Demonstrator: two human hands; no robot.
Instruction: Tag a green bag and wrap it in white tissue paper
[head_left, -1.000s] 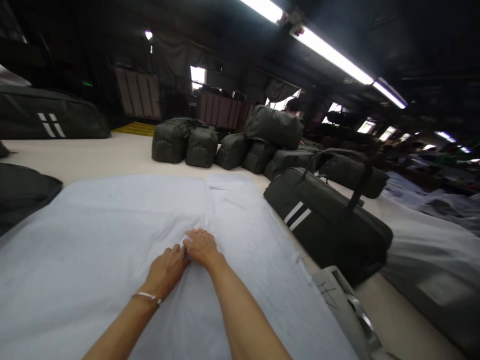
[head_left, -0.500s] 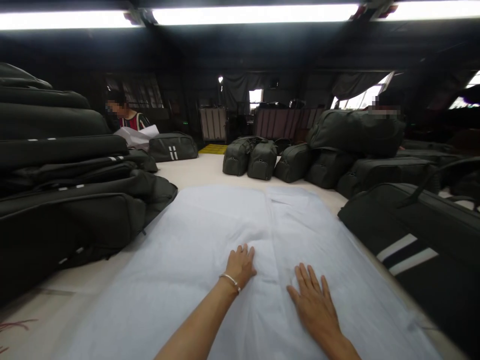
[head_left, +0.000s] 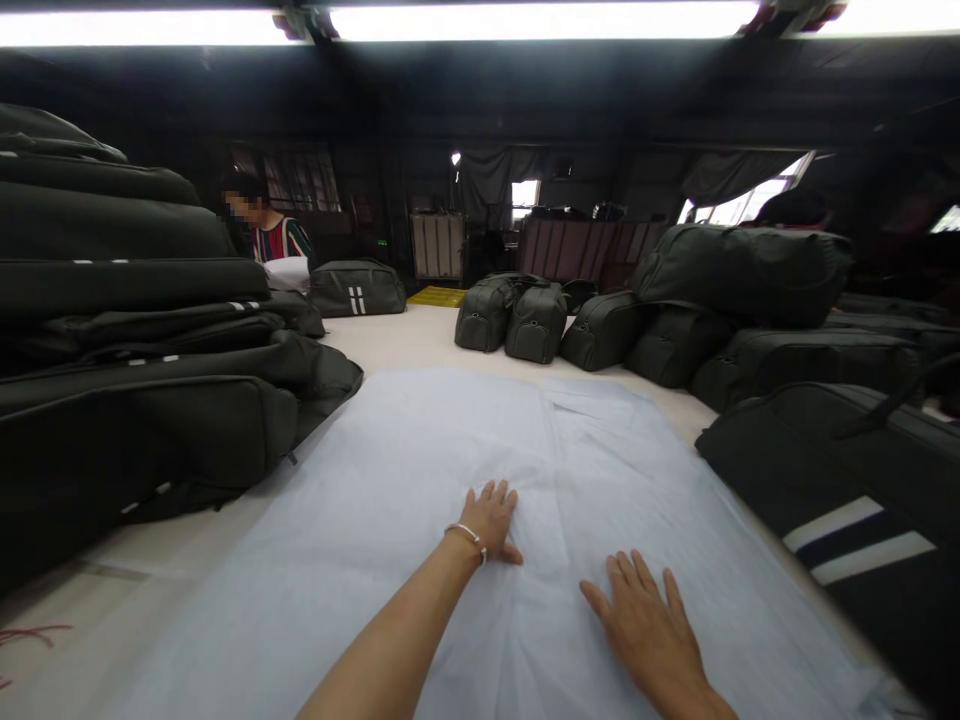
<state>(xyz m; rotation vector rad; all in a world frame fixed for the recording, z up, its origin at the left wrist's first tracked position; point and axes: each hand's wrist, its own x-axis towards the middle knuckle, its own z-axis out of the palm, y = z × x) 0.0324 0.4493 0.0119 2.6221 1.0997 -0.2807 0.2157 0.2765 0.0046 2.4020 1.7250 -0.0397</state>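
Observation:
A large, pale bluish-white sheet (head_left: 360, 500), thin and lightly creased, lies spread over the table before me. My left hand (head_left: 491, 520), with a bracelet at the wrist, rests flat near the sheet's middle, fingers spread and small wrinkles around them. To its right my right hand (head_left: 649, 615) lies palm down on the same sheet, its fingers apart. A lengthwise fold (head_left: 556, 470) runs up the sheet between the two hands. Neither hand holds anything.
A tall stack of dark bags (head_left: 135, 320) stands at the left. A dark bag with two white stripes (head_left: 825, 480) sits along the right edge, with more dark bags (head_left: 536, 325) behind. A person in a striped top (head_left: 281, 238) is at the far left.
My left thumb has stretched out from the fingers. The right hand has shifted slightly down and right. The whole view has turned a little to the left.

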